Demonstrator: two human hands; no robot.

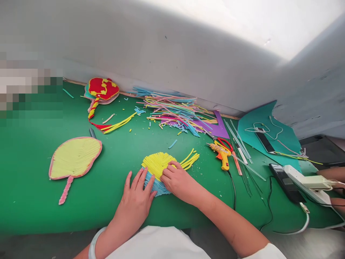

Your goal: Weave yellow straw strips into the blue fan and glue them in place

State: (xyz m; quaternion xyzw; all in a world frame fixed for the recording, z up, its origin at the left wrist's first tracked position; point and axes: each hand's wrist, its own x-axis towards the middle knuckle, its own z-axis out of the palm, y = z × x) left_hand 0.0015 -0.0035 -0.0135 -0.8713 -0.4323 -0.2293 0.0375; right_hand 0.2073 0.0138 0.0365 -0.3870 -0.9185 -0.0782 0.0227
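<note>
In front of me on the green table lies a fan-shaped piece made of pipe cleaners laid side by side, its yellow upper part [157,162] above a blue lower part [159,189]. My left hand [138,190] rests on its left side with the fingers spread flat. Curled over the right side of the piece, my right hand [179,181] has its fingers pressed together; whatever is under its fingertips is hidden. Loose yellow pipe cleaner ends [191,160] stick out beyond the right hand.
A pink-edged yellow fan [75,158] lies left, a red fan [104,89] behind it. A pipe cleaner heap [172,108] lies by the wall. Rightward are a glue gun [222,154] with its cord, scissors [225,143], a phone [285,181], a power strip [307,183] and another person's hand [332,174].
</note>
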